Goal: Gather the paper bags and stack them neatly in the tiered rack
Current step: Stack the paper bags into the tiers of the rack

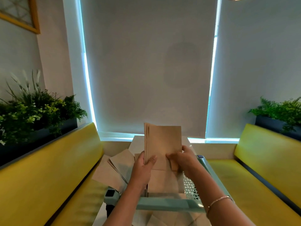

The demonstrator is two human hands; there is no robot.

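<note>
A bundle of flat brown paper bags [163,141] stands upright in front of me, above the pale green tiered rack [169,204]. My left hand [144,165] grips the bundle's lower left edge, thumb across the front. My right hand [182,158] pinches its lower right corner. More paper bags [162,181] lie flat on the rack's top tier under my hands. Loose bags [117,167] are fanned out on the white table [185,141] to the left. Further bags [164,217] show on a lower tier at the bottom.
Yellow benches run along both sides, the left one [48,176] and the right one [260,160]. Planters with greenery sit behind each bench, at left [37,111] and right [281,111]. A closed roller blind [146,62] covers the window ahead.
</note>
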